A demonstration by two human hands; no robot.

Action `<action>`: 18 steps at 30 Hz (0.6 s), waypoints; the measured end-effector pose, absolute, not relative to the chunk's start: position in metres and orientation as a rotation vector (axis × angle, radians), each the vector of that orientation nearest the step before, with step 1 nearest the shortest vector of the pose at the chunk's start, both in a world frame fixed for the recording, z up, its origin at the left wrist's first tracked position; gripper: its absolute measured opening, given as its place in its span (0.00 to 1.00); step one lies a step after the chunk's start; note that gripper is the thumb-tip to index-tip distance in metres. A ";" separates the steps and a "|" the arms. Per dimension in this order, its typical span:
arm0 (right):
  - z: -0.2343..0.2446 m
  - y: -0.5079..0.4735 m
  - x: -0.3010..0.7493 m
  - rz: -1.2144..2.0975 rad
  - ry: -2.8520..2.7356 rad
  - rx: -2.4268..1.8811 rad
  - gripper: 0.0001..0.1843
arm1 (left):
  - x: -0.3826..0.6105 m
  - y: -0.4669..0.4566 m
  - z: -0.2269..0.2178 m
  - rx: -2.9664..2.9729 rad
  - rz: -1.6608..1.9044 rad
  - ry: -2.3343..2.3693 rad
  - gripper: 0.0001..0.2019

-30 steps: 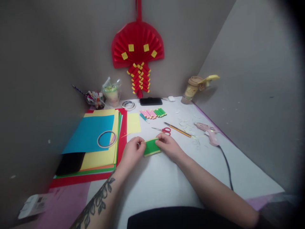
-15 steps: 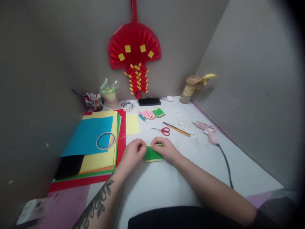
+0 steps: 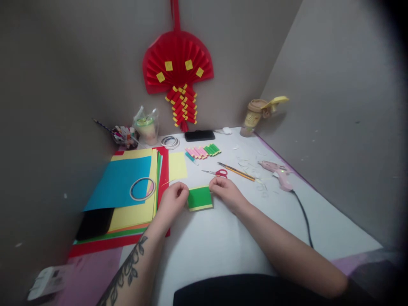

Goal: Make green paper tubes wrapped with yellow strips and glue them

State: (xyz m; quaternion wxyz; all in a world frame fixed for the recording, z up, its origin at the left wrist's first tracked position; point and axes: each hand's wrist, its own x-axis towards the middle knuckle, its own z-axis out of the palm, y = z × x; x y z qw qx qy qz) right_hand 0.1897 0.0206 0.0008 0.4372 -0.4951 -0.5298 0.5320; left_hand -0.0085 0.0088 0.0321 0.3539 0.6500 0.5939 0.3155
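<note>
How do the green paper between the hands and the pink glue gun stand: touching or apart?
Apart. The head view shows the right hand and white table surface between the green paper and the glue gun.

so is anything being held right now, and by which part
Yes, the green paper piece, pinched near its two upper corners: the left hand at the left corner, the right hand at the right.

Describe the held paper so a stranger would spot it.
Find the white tabletop, then the left hand and right hand over it. Between them is the green paper: one wide rectangle with pale yellow along two edges, unlike the narrow green pieces farther back.
</note>
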 end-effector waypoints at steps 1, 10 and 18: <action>0.002 0.020 0.188 1.349 -1.304 -1.210 0.08 | -0.008 0.009 0.032 1.670 0.818 1.532 0.08; 0.003 0.014 0.184 1.224 -1.330 -1.241 0.11 | -0.010 0.012 0.027 1.473 0.937 1.577 0.09; 0.011 -0.002 0.182 0.257 -2.085 -0.867 0.07 | 0.015 -0.004 0.026 0.755 0.971 0.866 0.17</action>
